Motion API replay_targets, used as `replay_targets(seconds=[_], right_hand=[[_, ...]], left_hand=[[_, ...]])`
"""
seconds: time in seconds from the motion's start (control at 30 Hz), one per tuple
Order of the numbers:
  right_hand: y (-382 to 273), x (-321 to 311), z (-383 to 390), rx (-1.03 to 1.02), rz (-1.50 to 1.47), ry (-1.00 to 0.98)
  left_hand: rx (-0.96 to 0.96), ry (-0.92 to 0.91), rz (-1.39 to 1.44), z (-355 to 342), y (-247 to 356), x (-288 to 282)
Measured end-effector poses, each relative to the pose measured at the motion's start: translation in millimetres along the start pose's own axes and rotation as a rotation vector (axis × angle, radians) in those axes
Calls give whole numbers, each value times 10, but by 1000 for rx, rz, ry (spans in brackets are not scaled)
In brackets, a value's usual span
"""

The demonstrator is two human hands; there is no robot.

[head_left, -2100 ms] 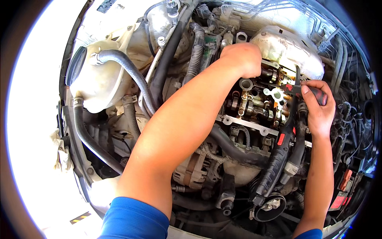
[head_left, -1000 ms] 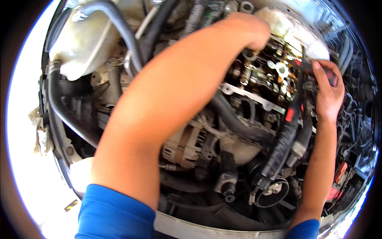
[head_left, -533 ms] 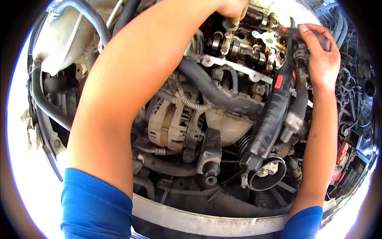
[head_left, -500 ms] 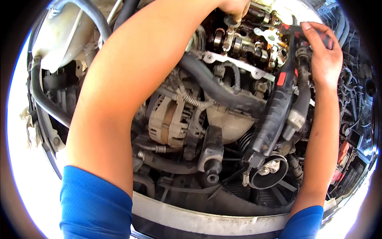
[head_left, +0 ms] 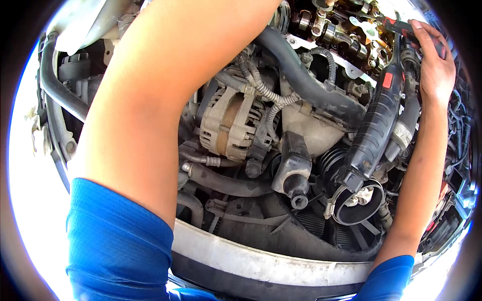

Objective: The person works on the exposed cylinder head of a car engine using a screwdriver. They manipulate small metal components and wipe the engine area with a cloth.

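My right hand (head_left: 437,70) is closed around the black-and-red handle of a screwdriver (head_left: 409,34) at the upper right. Its thin shaft points left across the opened top of the engine (head_left: 346,37), where shiny camshaft lobes and caps show. My left arm (head_left: 165,90) crosses the view from the lower left to the top edge. The left hand is cut off there; only a fingertip-sized bit shows by a round dark part above the camshafts, and what it holds is hidden. Just below the right hand lies a long black ribbed tool (head_left: 374,133) with a red patch, resting on the engine.
An alternator (head_left: 228,123) and a thick black hose (head_left: 301,83) lie between my arms. Nearer are an open round duct (head_left: 359,203) with crumpled white material inside and a pale front crossbar (head_left: 271,261). Wiring (head_left: 459,120) runs along the right; a whitish tank (head_left: 83,22) stands at upper left.
The view has shifted, so the engine sits higher and further right. My left hand has slipped almost wholly past the top edge. My right hand keeps its hold on the screwdriver.
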State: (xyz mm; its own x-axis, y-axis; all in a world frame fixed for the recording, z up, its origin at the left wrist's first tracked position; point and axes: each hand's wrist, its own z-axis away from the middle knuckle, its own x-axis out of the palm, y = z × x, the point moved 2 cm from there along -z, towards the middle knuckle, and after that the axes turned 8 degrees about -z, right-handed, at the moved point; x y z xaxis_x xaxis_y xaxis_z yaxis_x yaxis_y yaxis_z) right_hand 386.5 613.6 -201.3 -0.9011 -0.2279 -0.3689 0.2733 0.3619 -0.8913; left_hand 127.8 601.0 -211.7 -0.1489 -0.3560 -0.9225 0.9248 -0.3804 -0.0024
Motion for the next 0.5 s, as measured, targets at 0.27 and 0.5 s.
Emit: replay_targets(seconds=[0.27,0.5], right_hand=[[-61,90,44,-2,3,33],[-392,81,192,-211,32,342]], left_hand=[[-3,-11,-1,-15,-43,70],[-35,34,46,123,15,-22]])
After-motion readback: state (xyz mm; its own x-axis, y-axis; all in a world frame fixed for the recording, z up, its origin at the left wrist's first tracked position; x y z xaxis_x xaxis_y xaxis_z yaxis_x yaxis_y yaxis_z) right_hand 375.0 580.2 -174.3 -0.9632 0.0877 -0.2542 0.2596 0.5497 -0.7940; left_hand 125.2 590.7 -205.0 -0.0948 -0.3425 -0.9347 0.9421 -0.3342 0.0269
